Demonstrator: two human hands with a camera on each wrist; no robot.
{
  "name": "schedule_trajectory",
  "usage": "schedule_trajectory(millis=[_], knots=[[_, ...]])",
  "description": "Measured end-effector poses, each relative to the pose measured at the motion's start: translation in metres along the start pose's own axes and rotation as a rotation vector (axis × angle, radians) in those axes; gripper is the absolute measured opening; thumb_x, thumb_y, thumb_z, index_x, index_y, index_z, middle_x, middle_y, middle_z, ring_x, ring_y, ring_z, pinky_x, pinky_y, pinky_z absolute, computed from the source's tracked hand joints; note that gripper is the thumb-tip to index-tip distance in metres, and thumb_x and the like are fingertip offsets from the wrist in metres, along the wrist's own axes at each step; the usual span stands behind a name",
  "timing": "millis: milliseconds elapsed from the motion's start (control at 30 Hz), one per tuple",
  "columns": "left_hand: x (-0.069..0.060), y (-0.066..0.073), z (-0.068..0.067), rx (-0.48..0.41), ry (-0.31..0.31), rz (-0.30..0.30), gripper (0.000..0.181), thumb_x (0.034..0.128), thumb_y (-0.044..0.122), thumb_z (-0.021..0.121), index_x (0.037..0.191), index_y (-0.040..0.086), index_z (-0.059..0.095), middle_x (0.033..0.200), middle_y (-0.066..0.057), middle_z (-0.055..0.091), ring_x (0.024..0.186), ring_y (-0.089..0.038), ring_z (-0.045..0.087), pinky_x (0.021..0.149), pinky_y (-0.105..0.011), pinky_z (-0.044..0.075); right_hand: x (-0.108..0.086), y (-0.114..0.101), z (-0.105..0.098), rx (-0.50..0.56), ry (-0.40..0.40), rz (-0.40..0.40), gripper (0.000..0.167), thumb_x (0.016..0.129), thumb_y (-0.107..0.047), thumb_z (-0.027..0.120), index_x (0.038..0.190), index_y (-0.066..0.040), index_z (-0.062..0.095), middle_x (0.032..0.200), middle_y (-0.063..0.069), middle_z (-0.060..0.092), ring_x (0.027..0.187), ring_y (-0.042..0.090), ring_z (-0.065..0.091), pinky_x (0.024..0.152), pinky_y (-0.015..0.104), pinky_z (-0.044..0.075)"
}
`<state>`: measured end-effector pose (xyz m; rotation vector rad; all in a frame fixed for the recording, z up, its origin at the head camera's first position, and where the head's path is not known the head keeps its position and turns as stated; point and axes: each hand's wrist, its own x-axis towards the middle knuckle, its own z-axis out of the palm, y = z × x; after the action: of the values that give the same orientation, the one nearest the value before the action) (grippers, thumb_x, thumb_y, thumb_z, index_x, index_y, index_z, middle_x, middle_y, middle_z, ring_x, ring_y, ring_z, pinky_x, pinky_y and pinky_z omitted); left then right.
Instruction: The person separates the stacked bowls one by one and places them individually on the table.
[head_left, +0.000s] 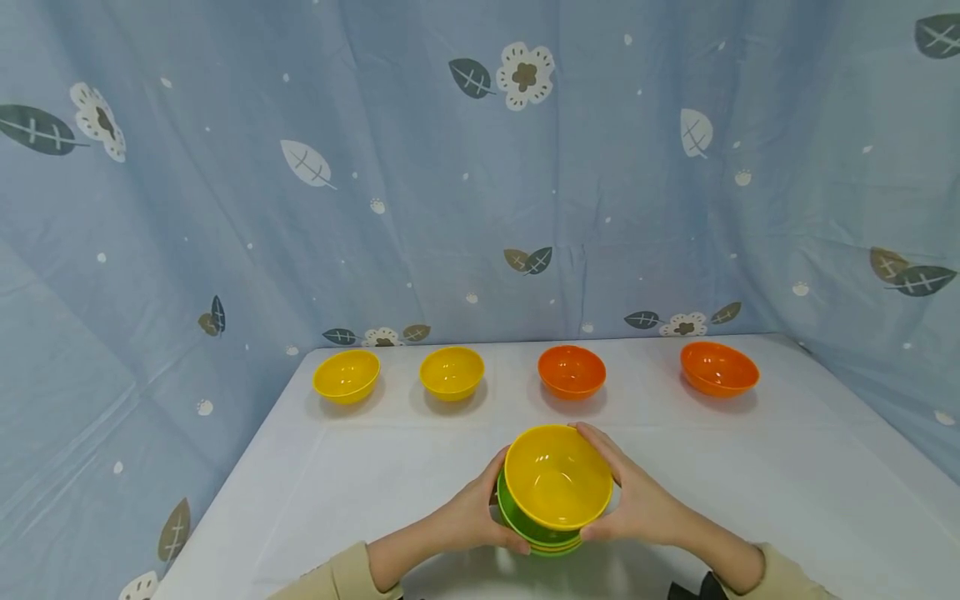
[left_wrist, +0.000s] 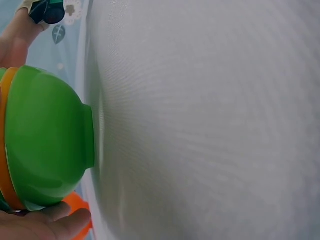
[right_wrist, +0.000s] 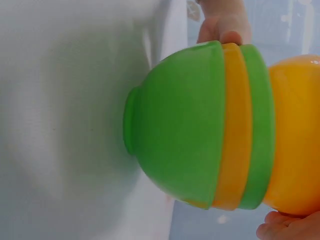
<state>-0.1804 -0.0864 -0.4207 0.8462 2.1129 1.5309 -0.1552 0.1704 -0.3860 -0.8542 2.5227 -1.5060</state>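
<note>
In the head view, my left hand [head_left: 476, 512] grips the side of a stack of nested bowls, with a green bowl [head_left: 517, 512] on top. From the right wrist, the stack shows as a green bowl [right_wrist: 180, 125], a yellow bowl [right_wrist: 235, 130] and another green bowl [right_wrist: 259, 130]. My right hand [head_left: 637, 504] holds a separate yellow bowl [head_left: 558, 479] by its rim, tilted just above the stack's mouth. The left wrist view shows the lowest green bowl [left_wrist: 47, 140] close to the cloth; whether it touches is unclear.
Along the back of the white table [head_left: 360, 483] stand two yellow bowls, one at the far left [head_left: 347, 377] and one beside it [head_left: 452, 373]. Two orange bowls follow, one near the middle [head_left: 572, 372] and one farther right [head_left: 718, 369]. A blue patterned curtain [head_left: 420, 167] hangs behind.
</note>
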Motion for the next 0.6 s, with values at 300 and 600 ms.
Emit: schedule_trajectory(millis=[300, 600], knots=[[-0.002, -0.001, 0.0, 0.033, 0.003, -0.015, 0.105, 0.0662, 0.027, 0.082, 0.145, 0.025, 0.013, 0.14, 0.001, 0.037, 0.121, -0.011, 0.044, 0.093, -0.024, 0.042, -0.003, -0.01, -0.011, -0.01, 0.025, 0.005, 0.104, 0.066, -0.021, 0.081, 0.146, -0.005, 0.015, 0.147, 0.027, 0.016, 0.129, 0.049, 0.021, 0.093, 0.068, 0.029], [-0.003, 0.002, 0.001, 0.041, 0.014, -0.038, 0.108, 0.0661, 0.018, 0.082, 0.146, 0.015, 0.009, 0.139, 0.0, 0.038, 0.119, -0.011, 0.045, 0.094, -0.023, 0.041, -0.008, -0.019, -0.023, -0.043, 0.065, 0.03, 0.105, 0.067, -0.019, 0.081, 0.146, -0.003, 0.014, 0.148, 0.028, 0.013, 0.13, 0.05, 0.018, 0.093, 0.068, 0.028]])
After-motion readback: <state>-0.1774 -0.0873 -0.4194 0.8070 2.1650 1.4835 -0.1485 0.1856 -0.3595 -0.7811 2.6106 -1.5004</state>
